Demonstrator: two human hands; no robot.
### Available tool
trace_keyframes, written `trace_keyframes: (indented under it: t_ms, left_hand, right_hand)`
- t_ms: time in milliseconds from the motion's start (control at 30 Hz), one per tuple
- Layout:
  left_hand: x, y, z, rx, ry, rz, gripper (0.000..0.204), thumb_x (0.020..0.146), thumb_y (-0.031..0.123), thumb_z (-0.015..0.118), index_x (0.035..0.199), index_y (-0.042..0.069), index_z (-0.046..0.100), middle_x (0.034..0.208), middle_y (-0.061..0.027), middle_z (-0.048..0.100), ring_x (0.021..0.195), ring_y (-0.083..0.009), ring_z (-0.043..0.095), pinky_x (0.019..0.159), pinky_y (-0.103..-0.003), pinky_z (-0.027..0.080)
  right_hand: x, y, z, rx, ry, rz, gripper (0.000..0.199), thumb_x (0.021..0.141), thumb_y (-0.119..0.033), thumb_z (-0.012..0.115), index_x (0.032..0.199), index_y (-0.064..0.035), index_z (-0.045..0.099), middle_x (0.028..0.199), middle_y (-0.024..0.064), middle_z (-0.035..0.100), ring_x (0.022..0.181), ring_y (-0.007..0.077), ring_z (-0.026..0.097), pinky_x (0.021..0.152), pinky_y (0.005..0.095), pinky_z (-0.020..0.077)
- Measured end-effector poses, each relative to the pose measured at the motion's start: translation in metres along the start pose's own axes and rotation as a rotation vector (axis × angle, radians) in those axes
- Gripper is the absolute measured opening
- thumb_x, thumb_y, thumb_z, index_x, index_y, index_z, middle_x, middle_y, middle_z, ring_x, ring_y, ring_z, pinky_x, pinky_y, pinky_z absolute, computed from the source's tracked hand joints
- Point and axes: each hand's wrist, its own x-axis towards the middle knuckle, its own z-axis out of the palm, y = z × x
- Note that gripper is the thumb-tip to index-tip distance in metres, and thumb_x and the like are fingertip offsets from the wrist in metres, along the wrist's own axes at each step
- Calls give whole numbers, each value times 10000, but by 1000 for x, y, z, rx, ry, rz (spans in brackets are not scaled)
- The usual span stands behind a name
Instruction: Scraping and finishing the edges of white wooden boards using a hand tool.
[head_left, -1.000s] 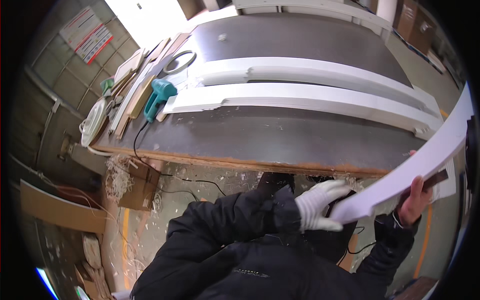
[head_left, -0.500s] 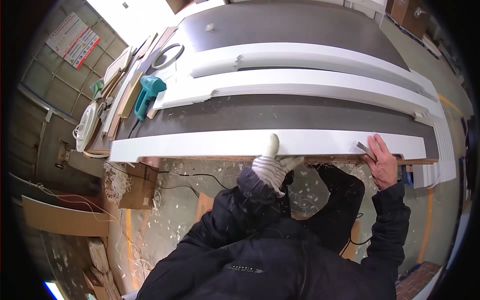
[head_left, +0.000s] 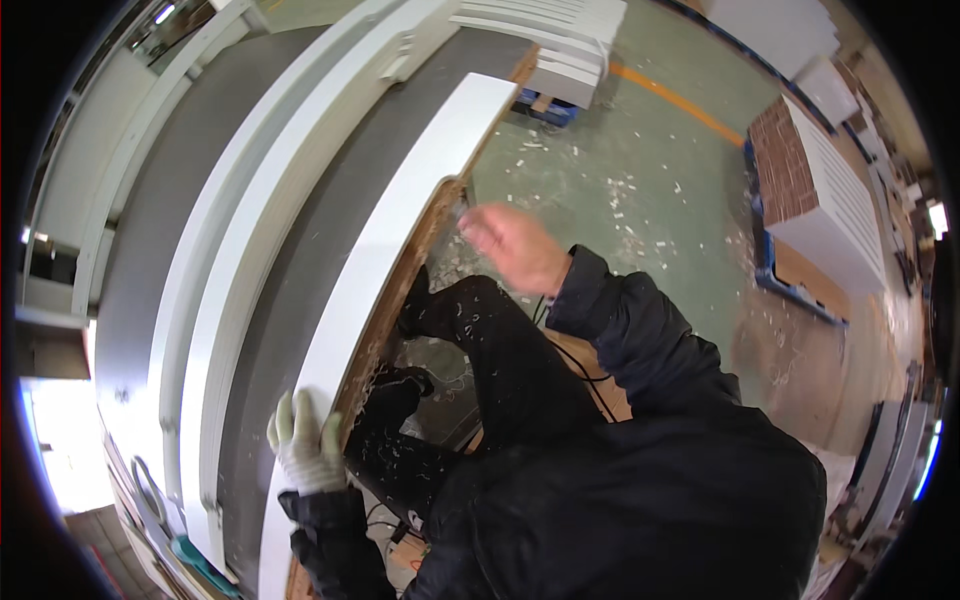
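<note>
A long white board (head_left: 390, 235) with a notched edge lies along the near side of the dark worktable, running diagonally through the view. My left hand (head_left: 308, 452), in a pale striped glove, rests on the board's lower part. Its fingers are stretched over the white face and the thumb is at the near edge. My bare right hand (head_left: 515, 245) is just off the notch at the board's upper part, slightly smeared by motion. Its fingers are closed on a small metal blade (head_left: 461, 209), mostly hidden and blurred.
Stacks of white boards (head_left: 235, 260) lie on the dark tabletop (head_left: 285, 250) beyond my board. A teal heat gun (head_left: 195, 562) is at the lower left. Brown-and-white stacked panels (head_left: 815, 180) stand on a blue pallet to the right. White scraps litter the green floor (head_left: 620, 170).
My view has swung to the right, so the table now runs diagonally. My left hand has turned to lay its fingers on the board. My right hand has come off the board's face to the notch.
</note>
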Motion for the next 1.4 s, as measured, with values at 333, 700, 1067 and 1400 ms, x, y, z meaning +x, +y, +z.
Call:
trace_keyframes:
  t_ms: [333, 700, 1067, 1400]
  left_hand:
    - [-19, -17, 4, 148, -2, 69, 564, 842, 260, 703, 1336, 20, 572, 1355, -231, 543, 1176, -422, 508, 1005, -526, 429]
    - [-21, -13, -2, 159, -37, 54, 537, 910, 249, 650, 1392, 46, 528, 1387, -223, 521, 1174, -410, 498, 998, -522, 421]
    - [-19, -11, 1, 121, -54, 58, 555, 875, 228, 678, 1379, 42, 537, 1383, -220, 526, 1149, -402, 500, 977, -512, 433]
    - [-17, -10, 2, 102, -33, -8, 535, 890, 278, 696, 1348, 33, 565, 1370, -209, 537, 1157, -382, 505, 980, -502, 434]
  right_hand:
    - [58, 69, -28, -346, 79, 444, 623, 1027, -554, 378, 832, -38, 667, 683, 214, 636, 646, 426, 624, 618, 513, 491]
    - [85, 120, -62, -404, 141, 363, 703, 1016, -618, 303, 778, -73, 677, 685, 220, 638, 689, 435, 632, 657, 490, 520]
    - [118, 199, -133, -632, 229, 523, 760, 1033, -576, 259, 806, -3, 703, 706, 229, 662, 737, 439, 655, 693, 525, 527]
    - [49, 66, -12, 131, -311, 415, 805, 975, -693, 357, 656, -18, 658, 553, 120, 592, 554, 270, 597, 613, 436, 489]
